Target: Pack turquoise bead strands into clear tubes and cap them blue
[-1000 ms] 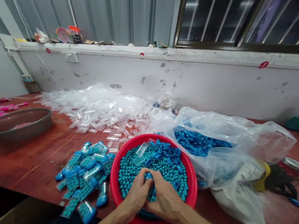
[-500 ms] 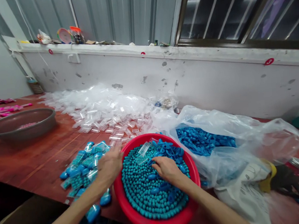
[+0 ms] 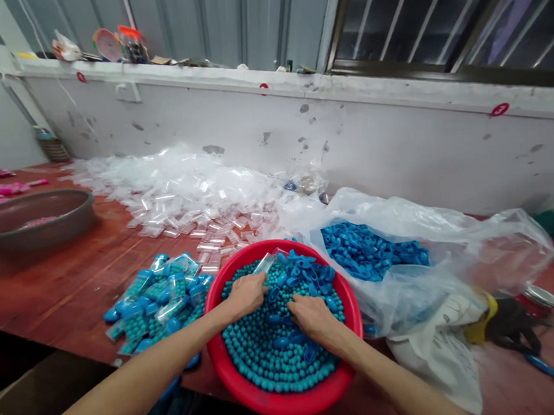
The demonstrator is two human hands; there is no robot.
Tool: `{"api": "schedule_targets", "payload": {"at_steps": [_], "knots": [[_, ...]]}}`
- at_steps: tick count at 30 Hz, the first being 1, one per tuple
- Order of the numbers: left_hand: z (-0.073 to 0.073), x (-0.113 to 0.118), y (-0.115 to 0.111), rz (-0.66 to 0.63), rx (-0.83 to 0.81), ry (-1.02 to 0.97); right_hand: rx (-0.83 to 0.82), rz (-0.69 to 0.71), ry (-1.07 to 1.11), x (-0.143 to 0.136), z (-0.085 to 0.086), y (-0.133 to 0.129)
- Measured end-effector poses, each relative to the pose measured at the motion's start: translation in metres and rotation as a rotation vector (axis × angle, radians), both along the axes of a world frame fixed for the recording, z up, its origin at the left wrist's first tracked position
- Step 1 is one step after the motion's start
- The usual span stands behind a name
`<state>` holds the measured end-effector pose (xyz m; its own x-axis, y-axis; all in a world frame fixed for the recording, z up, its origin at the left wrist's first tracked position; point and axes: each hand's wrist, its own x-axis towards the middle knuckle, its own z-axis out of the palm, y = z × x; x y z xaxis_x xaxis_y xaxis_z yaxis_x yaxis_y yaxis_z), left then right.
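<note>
- Turquoise beads point(image 3: 270, 368), small, round and smooth, are filling the red basin point(image 3: 287, 406) before you, with glossy blue caps point(image 3: 311, 274) lying among them.
- Your left hand point(image 3: 248, 295) and right hand point(image 3: 312, 315) are resting apart: the left beside a flat, clear plastic case point(image 3: 265, 263), the right curling its fingers over beads; you cannot tell whether either is gripping anything.
- Bead-filled packs point(image 3: 169, 296) are lying heaped on the red table point(image 3: 48, 296), your left forearm point(image 3: 141, 371) covering some.
- Thin, shiny empty cases point(image 3: 194, 191) are sprawling behind the basin.
- Crinkled and translucent, a plastic bag point(image 3: 481, 242) of blue pieces point(image 3: 371, 249) is crowding the basin's right side.
- Well apart, a shallow gray bowl point(image 3: 58, 231) is standing leftward.
</note>
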<state>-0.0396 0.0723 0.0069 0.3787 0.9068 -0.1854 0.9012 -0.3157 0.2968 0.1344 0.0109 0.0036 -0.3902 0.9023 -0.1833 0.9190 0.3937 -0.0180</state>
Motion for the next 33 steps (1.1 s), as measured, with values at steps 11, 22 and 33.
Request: {"api": "schedule_targets", "payload": {"at_steps": [11,22,33], "knots": [[-0.026,0.043,-0.026,0.130,-0.406,-0.210,0.010,-0.084,0.033,0.019,0.003,0.000],[-0.029,0.034,-0.015,0.249,-0.879,-0.838,-0.015,-0.249,0.082,0.045,0.030,-0.007],[-0.013,0.029,-0.030,0.179,-0.848,-1.030,-0.048,-0.087,0.738,0.037,0.021,0.002]]}}
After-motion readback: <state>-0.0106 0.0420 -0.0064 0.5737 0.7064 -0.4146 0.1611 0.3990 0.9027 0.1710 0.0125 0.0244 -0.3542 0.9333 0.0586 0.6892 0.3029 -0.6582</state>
